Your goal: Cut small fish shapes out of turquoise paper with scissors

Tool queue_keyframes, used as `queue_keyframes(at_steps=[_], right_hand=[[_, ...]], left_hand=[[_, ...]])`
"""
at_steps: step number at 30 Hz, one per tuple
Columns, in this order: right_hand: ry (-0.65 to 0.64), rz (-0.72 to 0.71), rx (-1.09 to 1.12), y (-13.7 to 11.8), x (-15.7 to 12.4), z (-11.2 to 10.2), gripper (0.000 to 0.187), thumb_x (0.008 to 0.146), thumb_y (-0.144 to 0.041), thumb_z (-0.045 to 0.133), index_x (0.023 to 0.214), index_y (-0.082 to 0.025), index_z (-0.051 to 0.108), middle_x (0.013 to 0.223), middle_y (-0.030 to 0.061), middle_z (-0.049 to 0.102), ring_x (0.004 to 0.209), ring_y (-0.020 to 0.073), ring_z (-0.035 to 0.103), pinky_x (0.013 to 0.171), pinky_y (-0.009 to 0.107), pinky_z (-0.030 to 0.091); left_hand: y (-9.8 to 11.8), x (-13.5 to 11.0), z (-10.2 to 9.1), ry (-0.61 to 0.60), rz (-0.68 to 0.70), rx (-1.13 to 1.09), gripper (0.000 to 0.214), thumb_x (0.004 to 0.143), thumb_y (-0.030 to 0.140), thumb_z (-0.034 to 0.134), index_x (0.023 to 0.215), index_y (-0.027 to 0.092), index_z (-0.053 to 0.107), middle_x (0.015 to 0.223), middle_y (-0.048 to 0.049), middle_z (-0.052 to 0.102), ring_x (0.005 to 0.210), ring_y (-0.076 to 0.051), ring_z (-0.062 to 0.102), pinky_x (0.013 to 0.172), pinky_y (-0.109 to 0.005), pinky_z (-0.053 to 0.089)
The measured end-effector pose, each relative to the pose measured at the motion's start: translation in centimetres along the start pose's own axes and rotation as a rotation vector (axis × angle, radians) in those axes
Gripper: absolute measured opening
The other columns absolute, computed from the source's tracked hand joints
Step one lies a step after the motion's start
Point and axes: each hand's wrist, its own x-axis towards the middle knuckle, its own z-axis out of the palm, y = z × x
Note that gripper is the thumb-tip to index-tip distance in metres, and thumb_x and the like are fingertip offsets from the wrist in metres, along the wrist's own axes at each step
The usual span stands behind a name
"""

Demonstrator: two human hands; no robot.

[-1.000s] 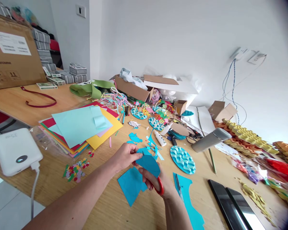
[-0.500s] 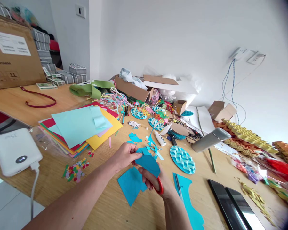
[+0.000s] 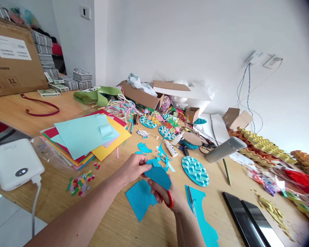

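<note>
Barely shifted, blue paper [image 3: 159,176] is pinched by the left hand [image 3: 133,168], red-handled scissors [image 3: 171,201] gripped by the right hand [image 3: 177,200], beside the wave-patterned disc [image 3: 195,171]; box label [image 3: 10,46] unreadable

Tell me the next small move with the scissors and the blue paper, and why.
Probably a slight turn of the blue paper by the left hand, then one short snip. The left hand pinches its edge, the right hand grips the red-handled scissors beneath it, and the paper's outline is curved.
</note>
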Motion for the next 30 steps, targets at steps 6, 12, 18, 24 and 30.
queue_keyframes(at_steps=[6,12,18,24,30], right_hand=[[-0.017,-0.019,-0.029,-0.1,0.1,0.0,0.044,0.071,-0.058,0.067,0.059,-0.018,0.051,0.04,-0.0043,0.047,0.035,0.0082,0.042,0.038,0.022,0.036],[-0.015,-0.021,-0.047,-0.2,0.0,0.0,0.044,0.071,-0.057,0.067,0.059,-0.019,0.049,0.039,-0.0045,0.047,0.035,0.0081,0.042,0.038,0.021,0.036],[0.014,-0.007,-0.021,-0.4,-0.2,0.1,0.041,0.068,-0.054,0.071,0.067,-0.02,0.049,0.044,-0.0054,0.051,0.034,0.0079,0.042,0.036,0.021,0.037],[-0.001,-0.022,-0.036,-0.3,-0.1,0.0,0.043,0.07,-0.056,0.07,0.061,-0.019,0.05,0.043,-0.0042,0.05,0.034,0.0074,0.042,0.036,0.021,0.037],[-0.028,-0.038,-0.063,1.0,0.3,-0.4,0.042,0.072,-0.054,0.07,0.061,-0.019,0.051,0.042,-0.0042,0.049,0.035,0.008,0.043,0.036,0.02,0.034]], left_hand=[[-0.1,0.1,-0.1,0.002,-0.003,0.002,0.029,0.065,0.039,0.066,0.069,0.012,0.058,0.061,-0.0024,0.062,0.056,-0.013,0.057,0.053,-0.027,0.048],[-0.1,0.0,0.0,-0.002,-0.015,-0.019,0.029,0.064,0.039,0.067,0.07,0.012,0.058,0.06,-0.0022,0.062,0.054,-0.013,0.056,0.052,-0.026,0.048],[-0.1,0.0,-0.1,-0.006,-0.022,-0.025,0.029,0.064,0.039,0.067,0.07,0.012,0.058,0.061,-0.0023,0.062,0.054,-0.012,0.056,0.052,-0.026,0.048],[-0.1,0.0,0.0,0.016,-0.014,-0.007,0.027,0.065,0.038,0.066,0.072,0.013,0.058,0.062,-0.0016,0.061,0.056,-0.012,0.056,0.055,-0.026,0.049],[-0.1,0.1,0.0,0.02,-0.01,-0.001,0.024,0.066,0.036,0.063,0.071,0.013,0.058,0.061,-0.0016,0.061,0.056,-0.012,0.055,0.054,-0.025,0.047]])
